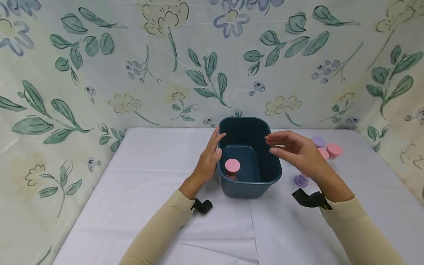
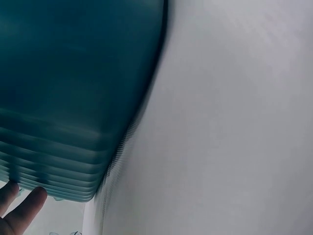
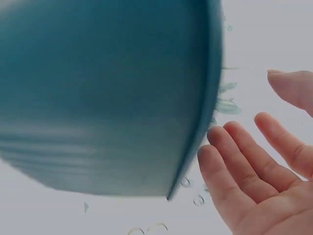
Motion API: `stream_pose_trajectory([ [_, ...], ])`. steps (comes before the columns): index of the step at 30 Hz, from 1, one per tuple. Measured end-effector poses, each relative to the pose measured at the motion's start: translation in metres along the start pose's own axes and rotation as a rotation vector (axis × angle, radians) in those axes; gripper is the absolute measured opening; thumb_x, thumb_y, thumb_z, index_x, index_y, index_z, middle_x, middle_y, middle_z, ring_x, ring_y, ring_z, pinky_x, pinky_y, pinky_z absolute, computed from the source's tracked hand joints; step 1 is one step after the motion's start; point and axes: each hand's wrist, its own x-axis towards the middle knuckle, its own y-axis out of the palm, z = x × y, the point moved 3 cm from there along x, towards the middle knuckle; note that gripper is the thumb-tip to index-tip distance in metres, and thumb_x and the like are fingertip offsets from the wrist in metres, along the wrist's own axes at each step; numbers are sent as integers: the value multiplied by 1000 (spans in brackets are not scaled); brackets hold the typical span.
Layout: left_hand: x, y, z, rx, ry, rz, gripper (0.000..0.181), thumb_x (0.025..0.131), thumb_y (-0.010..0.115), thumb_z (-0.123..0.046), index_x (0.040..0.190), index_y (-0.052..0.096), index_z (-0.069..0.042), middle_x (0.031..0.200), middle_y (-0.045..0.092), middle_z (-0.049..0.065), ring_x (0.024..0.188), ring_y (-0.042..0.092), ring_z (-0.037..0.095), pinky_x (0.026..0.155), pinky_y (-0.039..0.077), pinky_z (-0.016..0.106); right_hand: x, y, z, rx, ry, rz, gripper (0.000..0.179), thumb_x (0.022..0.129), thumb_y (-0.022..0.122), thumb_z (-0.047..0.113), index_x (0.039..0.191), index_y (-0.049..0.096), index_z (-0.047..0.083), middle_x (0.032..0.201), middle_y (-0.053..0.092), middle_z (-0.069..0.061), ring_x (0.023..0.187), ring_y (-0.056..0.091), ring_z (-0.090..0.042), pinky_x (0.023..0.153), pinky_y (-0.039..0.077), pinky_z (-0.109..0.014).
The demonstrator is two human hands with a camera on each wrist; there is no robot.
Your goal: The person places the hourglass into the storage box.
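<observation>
A dark teal plastic bin (image 1: 246, 188) stands on the white-covered table. Inside it, near the front left corner, is a small container with a pink lid (image 1: 232, 165). My left hand (image 1: 209, 156) rests along the bin's left side, fingers extended at the rim; two of its fingertips (image 2: 33, 200) show beside the ribbed wall in the left wrist view. Over the right rim hovers my right hand (image 1: 296, 149), holding nothing. In the right wrist view its fingers (image 3: 244, 161) are relaxed and spread, fingertips close to the bin's edge.
Right of the bin, partly behind my right hand, sit several small containers: a pink one (image 1: 334, 150), a purple-topped one (image 1: 318, 141) and another purple one (image 1: 301, 180) nearer me. A floral cloth (image 1: 205, 55) hangs behind the white tabletop (image 1: 159, 173).
</observation>
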Motion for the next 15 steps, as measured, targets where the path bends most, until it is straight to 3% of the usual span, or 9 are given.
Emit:
stream_pose_trajectory([
  [8, 1, -3, -3, -11, -11, 13, 61, 99, 21, -48, 151, 29, -16, 162, 7, -3, 146, 12, 14, 110, 27, 57, -12, -22, -4, -57, 46, -110, 39, 92, 66, 16, 130, 58, 14, 126, 61, -7, 109, 61, -6, 84, 49, -14],
  [15, -3, -3, -3, -1, -24, 8, 57, 100, 21, -46, 151, 28, -22, 162, 7, -2, 146, 13, 13, 109, 29, 56, -19, -35, -9, -67, 60, -157, 40, 91, 66, 14, 130, 58, 11, 126, 62, -5, 108, 61, -6, 83, 48, -12],
])
